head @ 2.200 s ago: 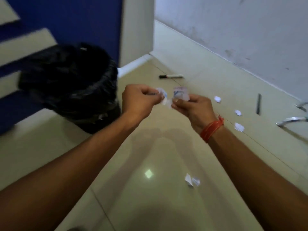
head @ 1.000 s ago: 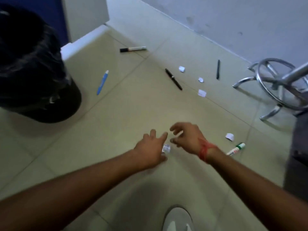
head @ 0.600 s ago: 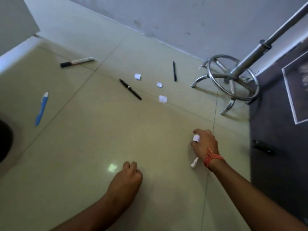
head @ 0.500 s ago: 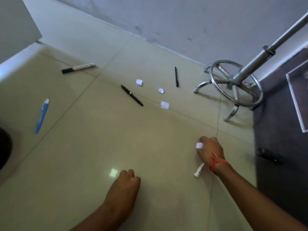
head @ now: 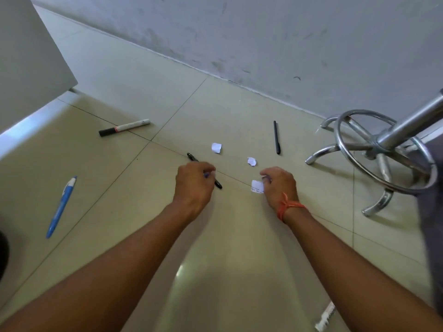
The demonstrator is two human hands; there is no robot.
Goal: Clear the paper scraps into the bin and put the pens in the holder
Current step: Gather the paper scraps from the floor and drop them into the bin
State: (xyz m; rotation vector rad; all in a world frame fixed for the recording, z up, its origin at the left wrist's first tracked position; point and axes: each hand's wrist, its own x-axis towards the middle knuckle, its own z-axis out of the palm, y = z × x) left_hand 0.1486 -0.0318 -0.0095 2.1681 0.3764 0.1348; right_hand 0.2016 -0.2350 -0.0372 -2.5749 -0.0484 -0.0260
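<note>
My left hand (head: 194,185) is a closed fist right over the middle of a black pen (head: 191,157); a sliver of pale paper shows between its fingers. My right hand (head: 279,185), with an orange thread at the wrist, has its fingers curled, fingertips at the edge of a printed paper scrap (head: 257,186). Two more white scraps (head: 216,147) (head: 251,161) lie just beyond. Also on the floor are a thin black pen (head: 276,137), a black-capped white marker (head: 124,127), a blue pen (head: 62,207) and a white marker (head: 326,317). No pen holder is in view.
A chrome stool base (head: 383,152) stands at the right, in front of the grey wall. A dark edge of the black bin (head: 2,255) shows at the far left. A dark surface (head: 431,212) runs down the right edge. The floor is pale tile.
Both hands have moved forward to the black pen and the scraps. The right hand left the white marker's spot, which now lies behind my right arm.
</note>
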